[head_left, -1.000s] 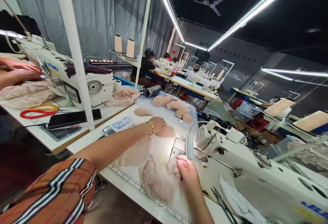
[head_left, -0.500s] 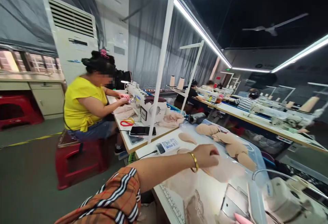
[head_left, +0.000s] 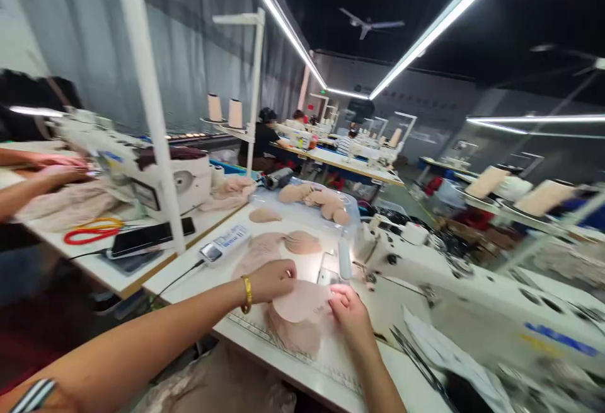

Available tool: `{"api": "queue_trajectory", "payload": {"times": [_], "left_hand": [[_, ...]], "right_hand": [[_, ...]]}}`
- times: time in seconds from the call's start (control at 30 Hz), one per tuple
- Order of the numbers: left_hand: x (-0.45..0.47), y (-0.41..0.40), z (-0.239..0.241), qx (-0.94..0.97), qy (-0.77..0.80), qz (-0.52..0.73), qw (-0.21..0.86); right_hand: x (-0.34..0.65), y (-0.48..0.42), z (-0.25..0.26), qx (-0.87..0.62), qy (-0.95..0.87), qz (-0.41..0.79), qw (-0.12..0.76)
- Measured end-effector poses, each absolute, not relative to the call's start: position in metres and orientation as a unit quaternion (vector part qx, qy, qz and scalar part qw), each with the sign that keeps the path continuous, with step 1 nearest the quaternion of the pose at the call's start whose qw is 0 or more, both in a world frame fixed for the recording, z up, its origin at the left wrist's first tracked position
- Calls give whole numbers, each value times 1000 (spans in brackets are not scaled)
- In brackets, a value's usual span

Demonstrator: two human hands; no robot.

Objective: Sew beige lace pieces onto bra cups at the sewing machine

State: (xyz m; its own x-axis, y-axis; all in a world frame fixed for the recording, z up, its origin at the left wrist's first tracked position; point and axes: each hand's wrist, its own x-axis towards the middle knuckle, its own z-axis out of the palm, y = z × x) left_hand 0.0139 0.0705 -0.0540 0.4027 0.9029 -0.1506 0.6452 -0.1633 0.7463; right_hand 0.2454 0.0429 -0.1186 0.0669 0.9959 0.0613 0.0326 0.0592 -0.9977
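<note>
Between my hands a pale pink rounded fabric piece is spread near the front of the white sewing table. My left hand, with a gold bangle at the wrist, pinches its upper left edge. At its right edge, my right hand grips it between thumb and fingers. Partly under it lies a darker beige fabric piece. Beyond my left hand are a stack of beige rounded pieces and more pale fabric. A sewing machine stands to the right of my right hand.
Beige pieces lie on a clear plastic sheet at the back. A small white device with a cable is at the left. Black tweezers or scissors lie right. On the neighbouring table are red-handled scissors, a phone and a co-worker's hands.
The view has swung right and down to the table. My left hand has brought the pale piece nearer, and my right hand now holds its other edge.
</note>
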Motion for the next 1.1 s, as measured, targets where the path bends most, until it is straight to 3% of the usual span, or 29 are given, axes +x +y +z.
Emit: {"api": "queue_trajectory", "payload": {"times": [0.27,0.5,0.6,0.73,0.83,0.93,1.03,1.1], "left_hand": [[40,69,-50,779,516,175,311],[48,66,-49,854,426,175,240],[48,77,-44,883,314,157,310],[42,96,-33,843,316,29,435],[33,103,-25,873,334,129,331],[20,105,-22,916,301,238,117],[10,104,-34,942,239,229,-62],[9,102,-47,960,203,172,-85]], "right_hand": [[263,42,-120,-447,-486,521,541],[260,20,-105,-425,-556,477,531],[258,7,-94,-414,-644,400,503],[258,-5,-76,-410,-715,202,530],[252,-4,-71,-412,-716,59,561],[243,7,-79,-410,-723,1,557],[241,28,-97,-419,-782,-43,459],[248,43,-111,-409,-830,-70,373]]}}
